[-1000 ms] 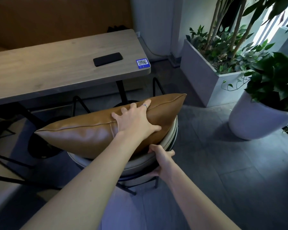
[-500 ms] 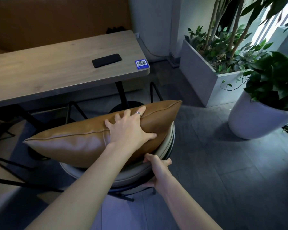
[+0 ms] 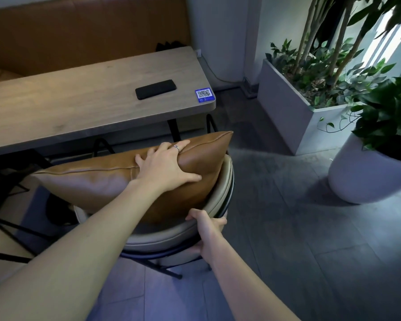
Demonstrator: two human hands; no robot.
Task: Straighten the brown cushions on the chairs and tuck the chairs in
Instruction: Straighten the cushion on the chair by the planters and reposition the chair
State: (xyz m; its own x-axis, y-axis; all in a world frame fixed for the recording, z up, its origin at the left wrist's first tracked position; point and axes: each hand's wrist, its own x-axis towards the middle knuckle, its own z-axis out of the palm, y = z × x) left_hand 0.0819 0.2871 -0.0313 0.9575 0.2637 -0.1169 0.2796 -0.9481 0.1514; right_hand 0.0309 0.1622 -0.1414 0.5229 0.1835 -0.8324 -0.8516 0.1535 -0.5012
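Note:
A brown leather cushion (image 3: 97, 181) stands on edge in a round chair (image 3: 167, 237) with a pale padded back and a black metal frame. My left hand (image 3: 164, 165) grips the cushion's top edge near its right end, fingers over the far side, thumb on the near face. My right hand (image 3: 206, 230) is closed around the rim of the chair back, lower right. The chair stands just in front of the wooden table (image 3: 63, 112), its seat hidden by the cushion.
A black phone (image 3: 155, 89) and a blue QR sticker (image 3: 204, 95) lie on the table. A brown bench (image 3: 79, 35) runs behind it. A grey planter box (image 3: 294, 112) and a white plant pot (image 3: 366, 179) stand on the tiled floor at the right. Black chair frames (image 3: 7, 218) are at the left.
The chair and cushion have slid forward toward the table edge, with both hands keeping their grips. The cushion's right end now sits close under the table's corner.

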